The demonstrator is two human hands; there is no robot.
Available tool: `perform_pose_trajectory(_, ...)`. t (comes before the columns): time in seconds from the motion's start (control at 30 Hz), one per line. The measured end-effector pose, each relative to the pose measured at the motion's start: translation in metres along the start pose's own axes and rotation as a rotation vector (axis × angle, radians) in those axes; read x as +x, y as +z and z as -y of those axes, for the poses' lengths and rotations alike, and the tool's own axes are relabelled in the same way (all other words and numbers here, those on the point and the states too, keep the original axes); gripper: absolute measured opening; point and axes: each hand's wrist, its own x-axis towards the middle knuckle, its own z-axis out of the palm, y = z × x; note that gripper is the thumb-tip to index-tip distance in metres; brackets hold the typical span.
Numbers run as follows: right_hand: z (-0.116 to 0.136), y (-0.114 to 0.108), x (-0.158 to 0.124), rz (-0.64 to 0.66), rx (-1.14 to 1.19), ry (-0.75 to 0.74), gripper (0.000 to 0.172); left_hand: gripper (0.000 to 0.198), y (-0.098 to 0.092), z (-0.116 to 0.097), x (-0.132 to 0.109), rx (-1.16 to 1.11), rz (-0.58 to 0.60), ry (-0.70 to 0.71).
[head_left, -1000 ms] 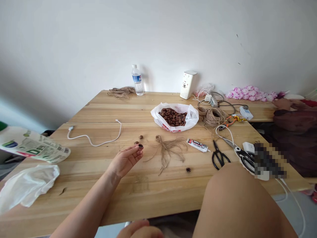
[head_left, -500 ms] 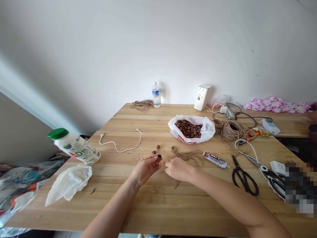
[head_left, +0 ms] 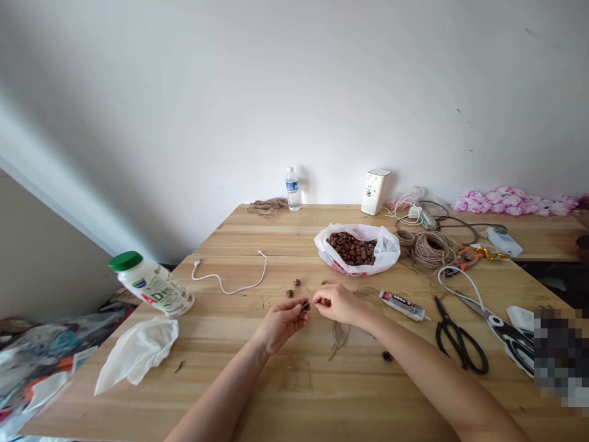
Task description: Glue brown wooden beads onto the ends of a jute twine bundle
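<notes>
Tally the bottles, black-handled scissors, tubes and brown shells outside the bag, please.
Bottles: 2
Black-handled scissors: 2
Tube: 1
Brown shells: 4 (1 in the left hand, 3 on the table)
Total: 9

Dark brown shell (head_left: 305, 305), tan strands (head_left: 340, 339), red-printed white bag (head_left: 389, 247), green cap (head_left: 126, 261), black scissors (head_left: 445, 314)

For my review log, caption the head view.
Left hand holds a brown shell, right hand beside it, a bag of shells beyond.

Showing a small, rounded brown shell (head_left: 305, 305), dark inside. Being pinched in the left hand (head_left: 281, 325) over the bench (head_left: 317, 402).
</notes>
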Motion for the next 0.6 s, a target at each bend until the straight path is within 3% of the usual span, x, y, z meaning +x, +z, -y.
perform_pose_trajectory(0.6, -0.0034, -0.0016, -0.0024, 0.054, -0.063, -0.023, 0.019, 0.013, 0.0011, 0.0031, 0.0033, -0.013, -0.002, -0.034)
